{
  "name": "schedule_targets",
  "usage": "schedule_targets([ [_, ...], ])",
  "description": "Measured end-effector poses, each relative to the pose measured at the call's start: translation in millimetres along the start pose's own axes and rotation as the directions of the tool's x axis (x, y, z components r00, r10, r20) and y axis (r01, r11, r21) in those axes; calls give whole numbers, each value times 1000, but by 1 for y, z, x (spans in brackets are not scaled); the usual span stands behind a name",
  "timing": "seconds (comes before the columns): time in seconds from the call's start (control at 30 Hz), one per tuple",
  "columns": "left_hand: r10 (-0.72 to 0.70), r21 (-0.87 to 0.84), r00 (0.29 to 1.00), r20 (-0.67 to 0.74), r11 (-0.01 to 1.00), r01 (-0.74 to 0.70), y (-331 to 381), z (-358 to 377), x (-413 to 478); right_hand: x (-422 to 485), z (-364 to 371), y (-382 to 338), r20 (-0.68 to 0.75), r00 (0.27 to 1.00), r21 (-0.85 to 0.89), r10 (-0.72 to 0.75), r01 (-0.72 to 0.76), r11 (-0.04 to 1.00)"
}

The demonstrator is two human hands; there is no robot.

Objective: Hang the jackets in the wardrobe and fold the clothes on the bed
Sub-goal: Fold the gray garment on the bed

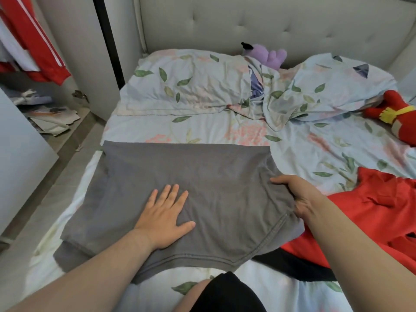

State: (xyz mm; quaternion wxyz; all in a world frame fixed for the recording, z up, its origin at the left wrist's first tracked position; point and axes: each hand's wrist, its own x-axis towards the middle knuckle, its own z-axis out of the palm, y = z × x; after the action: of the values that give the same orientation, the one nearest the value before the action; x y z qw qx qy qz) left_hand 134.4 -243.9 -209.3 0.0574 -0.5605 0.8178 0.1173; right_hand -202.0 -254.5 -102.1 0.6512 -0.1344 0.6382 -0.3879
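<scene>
Left hand (165, 218) is pressing flat, fingers spread, on the grey shirt (180, 192) lying by the bed's (304, 149) left edge, while right hand (299, 199) is pinching its right side, red garment (364, 212) just beside.

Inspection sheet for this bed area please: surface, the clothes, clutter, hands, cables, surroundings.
Surface: leaf-print bed, rumpled near the pillows.
Job's things: grey garment spread flat; red garment crumpled to its right, black fabric showing under it.
Clutter: purple plush toy by the headboard; red plush toy at the right edge.
Hands: left hand flat on the grey garment; right hand grips its right edge.
Cables: nothing seen.
Surroundings: open wardrobe at left, red jacket hanging, papers on its floor.
</scene>
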Motion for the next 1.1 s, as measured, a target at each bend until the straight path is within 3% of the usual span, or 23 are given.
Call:
schedule_targets([
  [0.07, 0, -2, 999, 53, 1000, 0, 0, -3, 1, -4, 5, 2, 52, 999, 123, -14, 7, 992],
  [0.17, 15, -60, 993, 119, 998, -8, -1, -16, 0, -19, 23, 0, 132, 980, 230, -146, 113, 967],
  [0.23, 24, -210, 991, 129, 978, 4, -2, -28, -5, -34, 45, -7, 225, 937, 217, -268, 220, 951],
  [0.3, 16, -456, 993, 117, 889, 39, -2, -40, -12, -47, 70, -15, 310, 890, 143, -335, 305, 941],
  [0.37, -53, -716, 992, 112, 689, 117, -11, -51, -29, -57, 108, -18, 398, 853, 51, -336, 345, 937],
  [0.43, -141, -912, 979, 148, 362, 190, -23, -62, -45, -60, 153, -12, 443, 840, -35, -313, 365, 930],
  [0.5, -210, -970, 949, 235, 11, 243, -39, -68, -61, -57, 201, 5, 388, 873, -161, -295, 379, 911],
  [0.53, -227, -961, 936, 271, -113, 251, -49, -70, -69, -53, 225, 17, 359, 887, -213, -290, 380, 900],
  [0.7, -263, -864, 904, 338, -468, 186, -91, -69, -92, -34, 321, 80, 345, 895, -395, -284, 413, 821],
  [0.77, -282, -843, 892, 354, -509, 174, -103, -68, -94, -34, 339, 102, 369, 905, -423, -212, 366, 829],
  [0.87, -316, -860, 872, 373, -471, 197, -114, -65, -92, -39, 338, 121, 409, 910, -433, -67, 258, 864],
  [1.0, -359, -939, 873, 330, -220, 265, -118, -66, -86, -53, 297, 121, 314, 935, -507, -165, 312, 803],
  [1.1, -379, -950, 872, 311, -157, 270, -120, -70, -76, -59, 254, 127, 180, 940, -608, -291, 338, 718],
])
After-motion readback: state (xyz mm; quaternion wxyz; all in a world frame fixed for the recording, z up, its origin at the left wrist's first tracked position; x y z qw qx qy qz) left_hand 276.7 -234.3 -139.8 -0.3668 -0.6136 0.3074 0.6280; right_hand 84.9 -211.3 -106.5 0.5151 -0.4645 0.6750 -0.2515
